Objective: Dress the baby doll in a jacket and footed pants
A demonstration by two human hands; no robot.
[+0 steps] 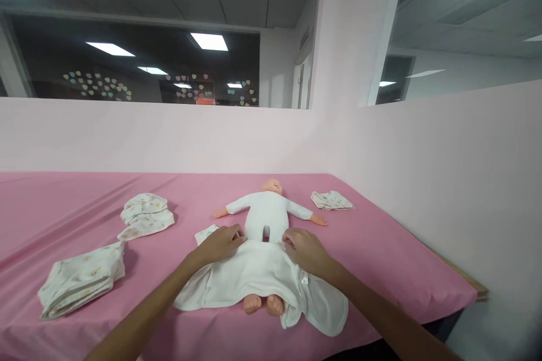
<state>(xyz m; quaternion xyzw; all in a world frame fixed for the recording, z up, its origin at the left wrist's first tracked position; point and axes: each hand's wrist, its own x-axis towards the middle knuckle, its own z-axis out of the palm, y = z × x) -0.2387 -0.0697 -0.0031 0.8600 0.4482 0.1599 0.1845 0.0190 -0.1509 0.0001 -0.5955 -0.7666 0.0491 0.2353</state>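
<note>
On the pink-covered bench [381, 259], the white garment [254, 268] lies across the lower half of the doll [267, 211], its upper edge seemingly pinched by the left hand [223, 241] and right hand [308, 249], fingertips partly hidden; gentle, equal tension should keep it straight.

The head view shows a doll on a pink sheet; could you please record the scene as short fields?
Doll: lying, arms spread, dressed in white
White cloth: over the doll's legs, feet showing
Left hand: at the cloth's upper edge
Right hand: at the same edge, opposite side
Front left: folded patterned cloth
Behind that: crumpled cloth
Far right: another folded cloth
Surface: pink sheet
</note>
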